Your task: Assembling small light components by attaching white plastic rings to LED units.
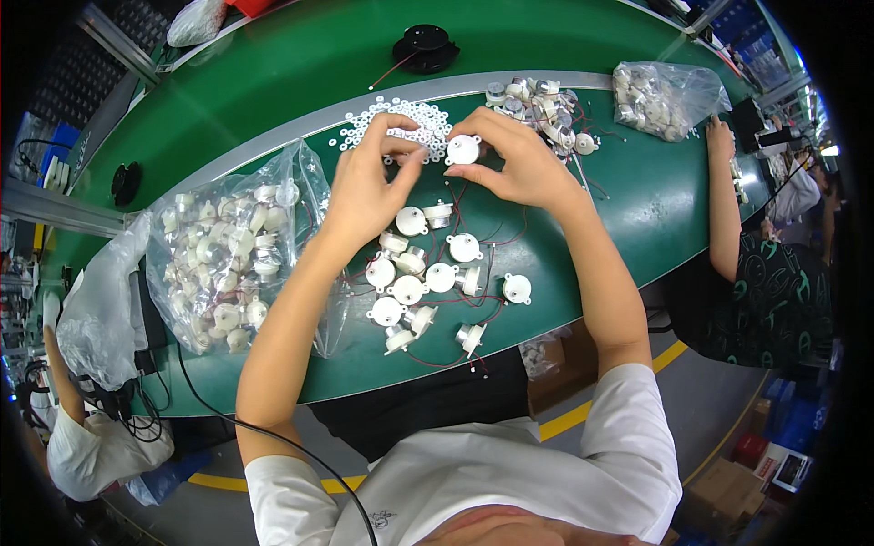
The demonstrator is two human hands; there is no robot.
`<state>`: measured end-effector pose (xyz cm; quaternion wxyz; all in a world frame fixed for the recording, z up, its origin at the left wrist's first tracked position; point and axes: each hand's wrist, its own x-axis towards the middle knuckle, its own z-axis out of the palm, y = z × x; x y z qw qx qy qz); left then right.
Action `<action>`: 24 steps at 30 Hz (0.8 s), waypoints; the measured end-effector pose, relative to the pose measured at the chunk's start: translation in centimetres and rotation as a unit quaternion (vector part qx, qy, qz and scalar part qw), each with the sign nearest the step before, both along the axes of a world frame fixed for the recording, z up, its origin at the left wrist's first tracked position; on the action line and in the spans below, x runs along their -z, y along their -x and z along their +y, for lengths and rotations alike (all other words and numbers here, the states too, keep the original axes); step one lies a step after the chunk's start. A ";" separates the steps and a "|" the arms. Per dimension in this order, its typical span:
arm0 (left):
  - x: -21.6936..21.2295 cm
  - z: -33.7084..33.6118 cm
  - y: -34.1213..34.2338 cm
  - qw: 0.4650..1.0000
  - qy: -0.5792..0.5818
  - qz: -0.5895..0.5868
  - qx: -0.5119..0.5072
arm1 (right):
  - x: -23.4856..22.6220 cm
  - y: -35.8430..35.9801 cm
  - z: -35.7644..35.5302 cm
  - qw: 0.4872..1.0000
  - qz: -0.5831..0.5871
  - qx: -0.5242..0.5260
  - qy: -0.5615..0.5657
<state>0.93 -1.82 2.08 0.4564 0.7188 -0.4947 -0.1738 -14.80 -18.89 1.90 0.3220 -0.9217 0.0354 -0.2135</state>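
Between the thumb and fingers of my right hand (510, 156) is a small geared motor (463, 149), its round white face turned up. My left hand (369, 177) is beside it, fingers curled and thumb tip close to the fingertips; whatever it may pinch is too small to make out. Just beyond both hands spreads a heap of small white rings (364, 118), partly covered by my left fingers. Several loose geared motors (410, 289) with thin red and dark wires lie on the green table (546, 237) between my forearms.
A clear bag of motors (218, 259) lies left of my left forearm. More motors (542, 105) are piled beyond my right hand, beside another filled bag (651, 100). A black round part (426, 47) sits on the far green surface. A co-worker's arm (724, 200) rests at the right.
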 end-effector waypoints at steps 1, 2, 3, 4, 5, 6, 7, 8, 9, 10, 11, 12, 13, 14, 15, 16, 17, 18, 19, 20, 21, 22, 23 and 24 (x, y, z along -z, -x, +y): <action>1.2 0.2 -0.7 0.997 0.051 -0.054 -0.008 | 0.6 -0.2 -0.6 0.998 -0.049 -0.001 0.032; 1.8 0.5 -1.3 0.997 0.051 -0.053 -0.010 | 1.1 -0.4 -0.9 0.998 -0.048 -0.002 0.032; 2.3 0.9 -1.8 0.987 0.080 -0.138 -0.015 | 1.3 -0.7 -0.8 0.996 -0.083 -0.004 0.020; 2.9 1.1 -2.0 0.969 0.108 -0.222 -0.020 | 1.4 -0.9 -0.8 0.993 -0.118 -0.005 0.008; 3.6 1.2 -2.1 0.967 0.110 -0.228 -0.015 | 1.2 -0.6 -0.6 0.993 -0.117 -0.006 0.007; 3.6 1.3 -2.0 0.967 0.108 -0.228 -0.018 | 0.2 -0.4 0.1 0.998 -0.003 0.038 -0.049; 3.7 1.4 -1.8 0.960 0.105 -0.260 -0.011 | -0.3 -0.3 0.5 0.985 0.111 0.081 -0.103; 3.7 1.4 -1.6 0.951 0.103 -0.292 -0.003 | 0.1 -0.5 0.4 0.985 0.112 0.077 -0.104; 3.8 1.3 -1.5 0.954 0.101 -0.282 0.002 | 0.6 -0.4 0.0 0.995 0.067 0.042 -0.067; 3.8 1.2 -1.4 0.954 0.101 -0.281 0.002 | 1.0 -0.3 -0.2 0.999 0.023 0.007 -0.030; 3.7 1.2 -1.3 0.952 0.096 -0.291 0.003 | 1.2 -0.3 -0.3 0.999 0.024 0.007 -0.030; 3.7 1.2 -1.3 0.949 0.091 -0.302 0.003 | 1.4 -0.4 -0.4 1.000 0.024 0.002 -0.011; 3.8 1.1 -1.4 0.949 0.090 -0.301 0.003 | 1.5 -0.4 -0.4 1.000 0.024 -0.003 0.009; 3.9 1.1 -1.6 0.951 0.093 -0.294 0.013 | 1.5 -0.4 -0.4 1.000 0.024 -0.003 0.008; 4.0 1.1 -1.7 0.953 0.095 -0.287 0.022 | 1.5 -0.4 -0.4 0.999 0.023 -0.004 0.029; 4.1 1.1 -1.7 0.953 0.094 -0.286 0.022 | 1.5 -0.4 -0.4 0.999 0.022 -0.005 0.050; 4.1 1.0 -1.6 0.959 0.095 -0.265 0.031 | 1.6 -0.5 -0.4 0.999 0.023 -0.006 0.048; 4.1 0.9 -1.5 0.964 0.097 -0.243 0.041 | 1.6 -0.5 -0.4 0.998 0.033 -0.014 0.054; 4.2 0.7 -1.3 0.964 0.097 -0.242 0.042 | 1.6 -0.5 -0.5 0.997 0.043 -0.022 0.060; 4.4 0.4 -1.0 0.975 0.095 -0.196 0.041 | 1.6 -0.4 -0.4 0.997 0.044 -0.021 0.059; 4.3 0.1 -0.7 0.983 0.093 -0.151 0.040 | 1.6 -0.4 -0.4 0.997 0.043 -0.028 0.063; 4.1 -0.1 -0.5 0.984 0.092 -0.150 0.040 | 1.5 -0.4 -0.3 0.996 0.042 -0.034 0.068; 3.8 -0.2 -0.4 0.989 0.081 -0.120 0.035 | 1.2 -0.4 -0.2 0.996 0.042 -0.034 0.067; 3.6 -0.4 -0.2 0.993 0.070 -0.090 0.030 | 0.8 -0.3 -0.1 0.997 0.050 -0.029 0.051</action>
